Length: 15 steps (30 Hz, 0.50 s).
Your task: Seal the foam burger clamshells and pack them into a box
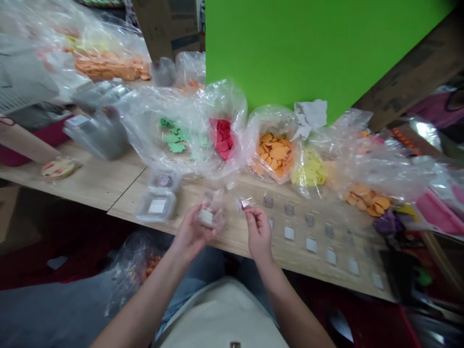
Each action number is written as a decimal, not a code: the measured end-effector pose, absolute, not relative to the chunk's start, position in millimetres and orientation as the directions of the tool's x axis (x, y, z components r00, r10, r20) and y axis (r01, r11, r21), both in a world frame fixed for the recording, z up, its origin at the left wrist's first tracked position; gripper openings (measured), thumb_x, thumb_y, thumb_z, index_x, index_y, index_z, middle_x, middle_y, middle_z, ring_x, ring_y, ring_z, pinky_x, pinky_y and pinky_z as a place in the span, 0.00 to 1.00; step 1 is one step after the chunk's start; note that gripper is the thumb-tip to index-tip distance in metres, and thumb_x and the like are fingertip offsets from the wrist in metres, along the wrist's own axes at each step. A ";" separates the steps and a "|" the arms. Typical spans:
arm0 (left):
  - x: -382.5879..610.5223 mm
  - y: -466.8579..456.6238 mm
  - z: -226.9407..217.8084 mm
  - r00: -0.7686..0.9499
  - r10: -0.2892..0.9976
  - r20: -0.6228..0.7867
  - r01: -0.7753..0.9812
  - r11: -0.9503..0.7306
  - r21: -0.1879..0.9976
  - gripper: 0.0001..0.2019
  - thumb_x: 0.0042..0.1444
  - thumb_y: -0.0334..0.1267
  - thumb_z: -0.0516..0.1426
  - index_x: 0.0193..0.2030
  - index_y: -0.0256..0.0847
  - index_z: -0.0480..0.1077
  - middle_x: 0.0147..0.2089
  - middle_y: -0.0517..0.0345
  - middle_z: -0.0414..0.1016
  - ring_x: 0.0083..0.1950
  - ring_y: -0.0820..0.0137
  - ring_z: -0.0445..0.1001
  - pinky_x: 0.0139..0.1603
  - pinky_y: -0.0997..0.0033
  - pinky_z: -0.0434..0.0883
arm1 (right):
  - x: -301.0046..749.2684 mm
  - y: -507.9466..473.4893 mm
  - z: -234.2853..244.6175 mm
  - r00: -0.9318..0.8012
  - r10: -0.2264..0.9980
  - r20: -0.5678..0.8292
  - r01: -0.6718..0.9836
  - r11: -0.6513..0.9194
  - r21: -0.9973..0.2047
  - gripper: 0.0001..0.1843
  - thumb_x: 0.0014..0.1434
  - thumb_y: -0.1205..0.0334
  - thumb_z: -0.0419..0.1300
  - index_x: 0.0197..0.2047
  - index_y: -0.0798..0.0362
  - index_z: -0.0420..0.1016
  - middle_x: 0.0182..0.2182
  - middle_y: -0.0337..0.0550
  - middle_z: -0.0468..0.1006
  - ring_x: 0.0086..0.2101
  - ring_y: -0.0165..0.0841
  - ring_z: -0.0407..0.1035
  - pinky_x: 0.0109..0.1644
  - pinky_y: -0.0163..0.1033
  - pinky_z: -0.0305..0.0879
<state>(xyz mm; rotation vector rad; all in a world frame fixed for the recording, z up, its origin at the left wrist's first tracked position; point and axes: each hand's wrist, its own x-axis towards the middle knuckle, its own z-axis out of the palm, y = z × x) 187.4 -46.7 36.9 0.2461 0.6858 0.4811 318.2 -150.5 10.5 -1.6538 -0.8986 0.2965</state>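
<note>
Two grips raised over the counter [232, 239] for close work: I see left hand [190, 237] cupping a clear packet [208, 215], right hand [258, 233] pinching a white tab [245, 204].

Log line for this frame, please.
left hand: holds small clear plastic packet | right hand: pinches small white piece | nearby: white squares on wooden table
</note>
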 end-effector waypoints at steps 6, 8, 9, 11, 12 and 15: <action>166.4 -41.6 35.6 0.682 0.547 -0.485 -0.280 0.808 0.518 0.25 0.53 0.48 0.55 0.56 0.42 0.57 0.49 0.47 0.71 0.52 0.63 0.71 0.54 0.63 0.66 | 331.1 -163.6 -11.2 0.278 0.921 0.274 0.855 -0.107 -0.508 0.14 0.57 0.65 0.51 0.46 0.55 0.68 0.49 0.51 0.72 0.58 0.43 0.55 0.62 0.60 0.41; 167.7 -44.6 34.8 0.713 0.508 -0.483 -0.243 0.825 0.510 0.25 0.53 0.45 0.57 0.57 0.44 0.56 0.49 0.48 0.72 0.51 0.63 0.71 0.51 0.65 0.68 | 317.8 -162.5 -6.7 0.255 0.923 0.289 0.860 -0.080 -0.503 0.25 0.55 0.59 0.56 0.55 0.58 0.62 0.56 0.55 0.64 0.61 0.45 0.46 0.62 0.59 0.42; 169.6 -46.1 34.3 0.724 0.490 -0.486 -0.224 0.833 0.506 0.25 0.53 0.44 0.57 0.57 0.45 0.57 0.48 0.49 0.72 0.48 0.65 0.73 0.47 0.66 0.70 | 310.1 -159.8 -2.3 0.237 0.926 0.295 0.845 -0.047 -0.533 0.27 0.54 0.57 0.57 0.56 0.58 0.61 0.57 0.54 0.62 0.62 0.45 0.44 0.63 0.58 0.42; 174.1 -47.2 33.8 0.731 0.466 -0.499 -0.198 0.844 0.499 0.24 0.54 0.44 0.56 0.57 0.46 0.57 0.45 0.52 0.73 0.40 0.68 0.75 0.39 0.70 0.72 | 297.5 -151.0 8.9 0.197 0.935 0.295 0.761 0.044 -0.647 0.20 0.56 0.57 0.56 0.51 0.53 0.66 0.54 0.48 0.67 0.61 0.41 0.47 0.63 0.55 0.45; 175.7 -46.3 34.1 0.730 0.463 -0.503 -0.199 0.847 0.493 0.23 0.54 0.46 0.55 0.57 0.45 0.58 0.44 0.52 0.74 0.38 0.69 0.75 0.36 0.72 0.72 | 294.3 -146.1 14.6 0.192 0.939 0.286 0.686 0.080 -0.723 0.14 0.57 0.58 0.55 0.47 0.51 0.69 0.50 0.46 0.71 0.60 0.39 0.51 0.62 0.53 0.48; 175.1 -38.6 36.6 0.705 0.506 -0.497 -0.264 0.838 0.477 0.22 0.55 0.46 0.54 0.56 0.42 0.60 0.43 0.51 0.73 0.40 0.69 0.75 0.39 0.72 0.72 | 298.7 -134.1 28.1 0.263 0.937 0.229 0.389 0.114 -0.914 0.08 0.60 0.60 0.52 0.38 0.50 0.71 0.44 0.43 0.75 0.55 0.35 0.60 0.58 0.47 0.58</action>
